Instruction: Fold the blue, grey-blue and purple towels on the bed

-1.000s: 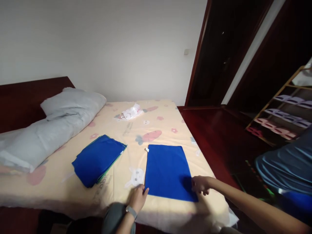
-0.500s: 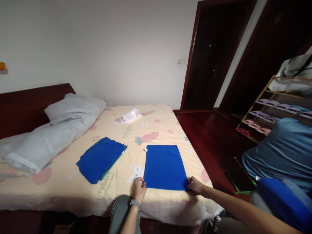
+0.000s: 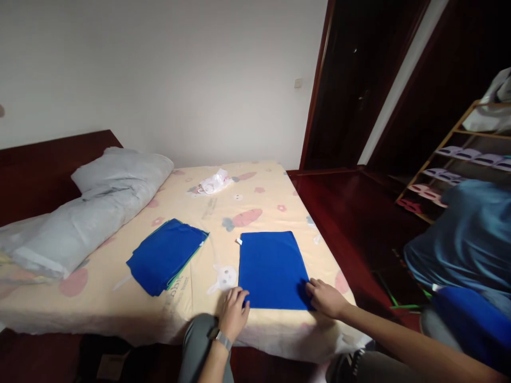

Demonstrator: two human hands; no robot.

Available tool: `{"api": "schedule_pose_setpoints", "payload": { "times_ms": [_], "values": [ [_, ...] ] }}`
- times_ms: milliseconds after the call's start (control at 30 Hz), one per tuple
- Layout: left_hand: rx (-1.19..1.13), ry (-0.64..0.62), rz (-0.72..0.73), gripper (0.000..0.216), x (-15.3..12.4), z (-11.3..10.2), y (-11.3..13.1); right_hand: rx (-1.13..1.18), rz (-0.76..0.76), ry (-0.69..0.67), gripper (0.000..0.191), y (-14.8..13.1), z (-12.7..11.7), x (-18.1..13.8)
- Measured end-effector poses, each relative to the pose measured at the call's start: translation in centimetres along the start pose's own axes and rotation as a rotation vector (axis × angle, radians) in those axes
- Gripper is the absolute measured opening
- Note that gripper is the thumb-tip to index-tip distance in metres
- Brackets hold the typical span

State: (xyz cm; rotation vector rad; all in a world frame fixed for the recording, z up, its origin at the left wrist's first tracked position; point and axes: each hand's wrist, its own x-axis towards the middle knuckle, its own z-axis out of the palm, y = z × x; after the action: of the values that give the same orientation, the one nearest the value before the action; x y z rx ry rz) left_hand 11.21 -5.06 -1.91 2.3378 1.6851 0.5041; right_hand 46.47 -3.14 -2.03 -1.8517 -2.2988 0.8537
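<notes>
A flat blue cloth [image 3: 272, 267] lies near the bed's front edge, a small white tag at its far left corner. My left hand [image 3: 235, 311] pinches the cloth's near left corner; a grey watch sits on that wrist. My right hand [image 3: 325, 297] grips the near right corner with curled fingers. To the left rests a stack of folded blue cloths [image 3: 165, 255] with a green edge showing beneath.
The bed [image 3: 120, 314] has a cream sheet printed with carrots and rabbits. A grey pillow [image 3: 85, 205] lies at the left, a white plastic bag [image 3: 214, 183] at the far end. Another person in blue [image 3: 467, 250] sits at right before a shoe rack [image 3: 463, 165]. Dark wood floor and doorway lie beyond.
The camera swayed. Both hands stayed at the cloth's near corners; my left hand shifted slightly right onto the corner and my right hand's fingers closed over the edge.
</notes>
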Motion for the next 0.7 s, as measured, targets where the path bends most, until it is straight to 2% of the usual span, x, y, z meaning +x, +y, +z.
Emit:
{"api": "schedule_pose_setpoints", "payload": {
  "times_ms": [133,233,333,400,500,700],
  "values": [
    [0.001,-0.078,0.326,0.048,0.8,2.0,2.2,-0.16,-0.352,-0.045,0.052,-2.2,0.5,0.0],
    [0.02,-0.18,0.417,0.056,1.3,4.5,3.7,-0.207,-0.449,-0.093,0.073,-4.6,1.6,0.5],
    [0.02,-0.22,0.402,0.054,1.3,5.9,4.0,-0.183,-0.387,-0.121,0.074,-6.5,2.7,1.3],
    [0.008,-0.231,0.398,0.054,1.1,5.8,3.4,-0.196,-0.356,-0.136,0.071,-7.1,3.1,1.7],
    [0.004,-0.252,0.354,0.055,0.4,4.6,1.7,-0.261,-0.375,-0.142,0.069,-6.9,3.1,1.8],
    [0.08,-0.244,0.11,0.044,-0.7,1.6,-0.2,-0.389,-0.376,-0.1,0.058,-5.2,3.0,1.1]
  ]
}}
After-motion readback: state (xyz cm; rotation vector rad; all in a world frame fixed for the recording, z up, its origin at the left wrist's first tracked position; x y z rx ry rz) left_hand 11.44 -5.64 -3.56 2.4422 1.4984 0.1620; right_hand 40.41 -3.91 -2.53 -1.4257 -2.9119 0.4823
